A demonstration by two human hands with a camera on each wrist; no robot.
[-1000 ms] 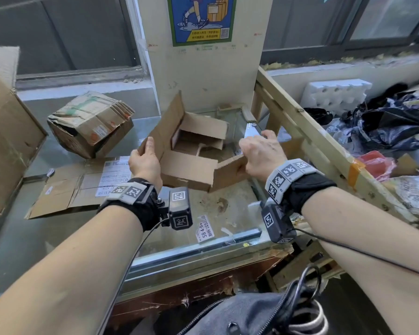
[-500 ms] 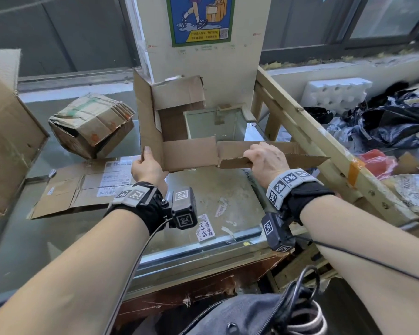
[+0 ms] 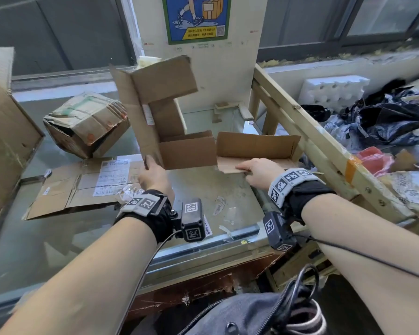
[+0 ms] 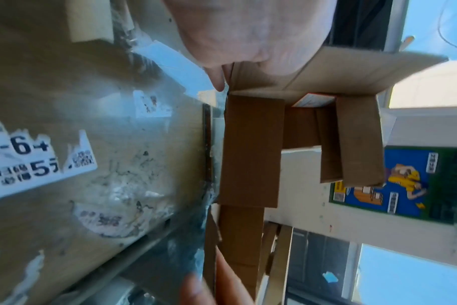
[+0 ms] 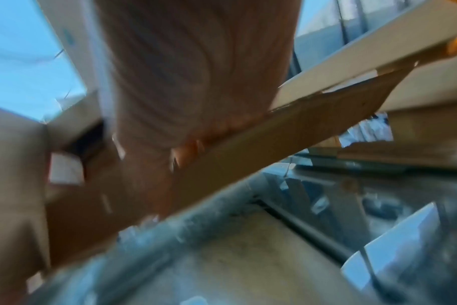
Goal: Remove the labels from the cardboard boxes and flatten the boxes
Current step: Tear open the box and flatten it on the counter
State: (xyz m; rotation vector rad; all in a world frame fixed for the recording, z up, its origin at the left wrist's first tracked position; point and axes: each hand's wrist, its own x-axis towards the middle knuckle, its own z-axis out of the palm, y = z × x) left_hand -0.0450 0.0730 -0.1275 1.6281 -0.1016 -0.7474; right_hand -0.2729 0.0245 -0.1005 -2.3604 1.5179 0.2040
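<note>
Spreading box (image 3: 169, 122) apart above table (image 3: 203, 189) to flatten it: left hand (image 3: 155, 176) pinches upright panel, right hand (image 3: 259, 174) grips low flap.

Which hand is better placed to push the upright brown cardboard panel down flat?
Left, probably. The left hand grips the bottom edge of the upright brown cardboard panel, while the right hand holds the low cardboard flap near the glass-topped table.
</note>
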